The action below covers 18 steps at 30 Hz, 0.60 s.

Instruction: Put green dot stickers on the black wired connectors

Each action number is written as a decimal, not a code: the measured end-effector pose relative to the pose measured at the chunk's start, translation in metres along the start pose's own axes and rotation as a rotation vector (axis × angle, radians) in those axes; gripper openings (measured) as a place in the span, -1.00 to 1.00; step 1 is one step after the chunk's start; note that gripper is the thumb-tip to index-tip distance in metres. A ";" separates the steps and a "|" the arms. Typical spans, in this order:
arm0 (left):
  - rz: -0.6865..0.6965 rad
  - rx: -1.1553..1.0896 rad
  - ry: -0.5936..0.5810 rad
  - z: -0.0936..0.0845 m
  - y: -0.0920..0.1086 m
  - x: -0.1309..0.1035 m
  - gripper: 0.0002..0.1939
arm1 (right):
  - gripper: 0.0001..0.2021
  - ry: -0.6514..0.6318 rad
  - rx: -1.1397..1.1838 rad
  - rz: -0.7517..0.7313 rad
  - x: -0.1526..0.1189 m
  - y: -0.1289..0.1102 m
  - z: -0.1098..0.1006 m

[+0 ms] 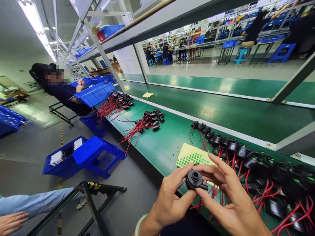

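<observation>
Between both hands is a small round black pump (195, 179), with a raised inlet ring facing up and a short side spout pointing right. My left hand (173, 193) grips its left side, thumb below and fingers behind. My right hand (230, 193) touches it from the right, its thumb by the spout and a fingertip near the top edge. Just behind the hands lies a pale yellow sheet (183, 152) carrying rows of green dot stickers. To the right, several black pumps (242, 152) with red wires stand in rows, some showing a green dot.
Two piles of wired black pumps, a nearer pile (155, 119) and a farther pile (120, 100), lie along the green bench (150, 154). A blue bin (95, 93) stands beyond, by a seated co-worker (66, 91). Metal shelf posts (105, 54) rise over the bench. A blue stool (95, 150) is at left.
</observation>
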<state>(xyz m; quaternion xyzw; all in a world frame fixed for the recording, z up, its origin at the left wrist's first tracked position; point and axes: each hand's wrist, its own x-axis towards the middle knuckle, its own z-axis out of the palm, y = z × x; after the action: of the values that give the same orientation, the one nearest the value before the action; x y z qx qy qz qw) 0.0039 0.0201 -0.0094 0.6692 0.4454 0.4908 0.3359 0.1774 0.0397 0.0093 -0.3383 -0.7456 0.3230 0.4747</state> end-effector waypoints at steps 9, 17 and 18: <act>0.078 -0.007 0.016 0.005 -0.008 0.003 -0.48 | -0.89 -0.007 -0.336 -0.060 0.008 -0.014 -0.048; 0.063 0.015 -0.011 0.006 -0.002 0.006 -0.50 | -0.89 -0.183 -0.446 -0.188 0.011 -0.021 -0.029; 0.073 0.014 -0.014 0.007 -0.001 0.007 -0.50 | -0.90 -0.185 -0.449 -0.197 0.011 -0.020 -0.028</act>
<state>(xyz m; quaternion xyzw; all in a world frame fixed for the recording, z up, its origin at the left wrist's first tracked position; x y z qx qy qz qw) 0.0106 0.0267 -0.0101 0.6908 0.4220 0.4948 0.3161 0.1955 0.0417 0.0402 -0.3303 -0.8681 0.1311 0.3467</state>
